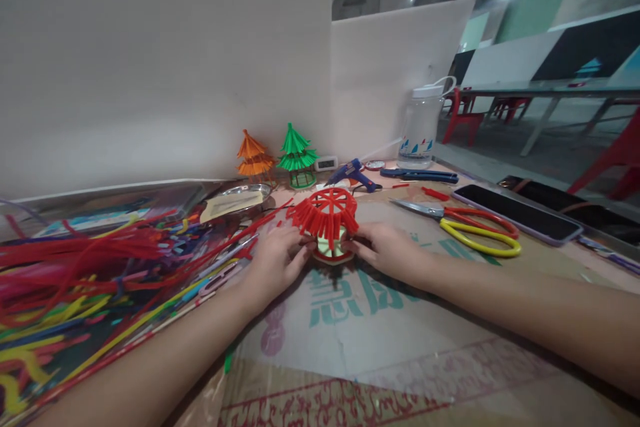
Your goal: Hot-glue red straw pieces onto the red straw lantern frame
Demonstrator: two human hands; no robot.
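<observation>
A small red pavilion model [325, 219], seemingly made of pipe cleaners, stands upright in the middle of the work surface. Its roof has a fringed red skirt and a spoked ring on top; a pale green piece shows inside above the red-edged base. My left hand [280, 260] grips its left side, fingers curled and thumb near the base. On the opposite side, my right hand [390, 250] pinches it between thumb and fingers. The fingertips of both hands are partly hidden by the model.
Loose pipe cleaners [45, 267] fill the left side. Behind stand an orange pavilion [253, 155], a green pavilion [296, 155], a blue glue gun [354, 175] and a water bottle [417, 127]. Scissors [480, 230], pliers [420, 176] and a phone [517, 212] lie at right.
</observation>
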